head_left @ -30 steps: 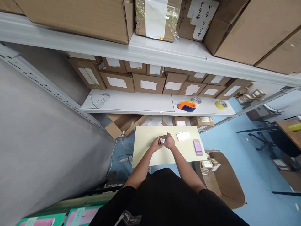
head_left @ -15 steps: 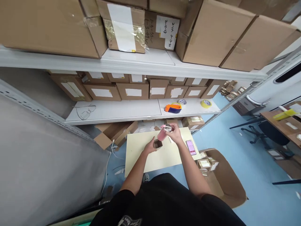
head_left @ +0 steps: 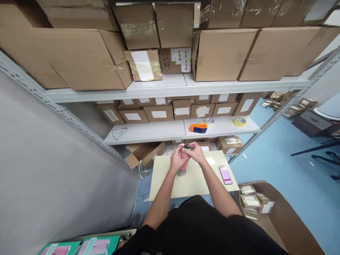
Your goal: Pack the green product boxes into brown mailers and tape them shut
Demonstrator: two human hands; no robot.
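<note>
A small pink box with a green lower edge (head_left: 182, 173) stands upright on the cream tabletop (head_left: 164, 184), with its upper part between my hands. My left hand (head_left: 177, 160) is closed around its left side near the top. At the box's mouth shows the round silver end of a pink tumbler (head_left: 187, 146); the rest of the tumbler is hidden. My right hand (head_left: 196, 153) grips that silver end with thumb and fingers. A phone with a pink screen (head_left: 225, 175) lies to the right, and a white paper (head_left: 210, 160) lies behind my right wrist.
Shelves hold cardboard boxes (head_left: 225, 53). On the middle shelf are an orange and blue tape dispenser (head_left: 198, 128), a yellow tape roll (head_left: 239, 121) and glasses (head_left: 119, 133). A large open carton (head_left: 289, 212) with small boxes stands at right. Green boxes (head_left: 99, 245) lie lower left.
The tumbler has gone from above and beside the box to its mouth, and only its silver end shows. My hands have come together. The view has tilted up and shifted.
</note>
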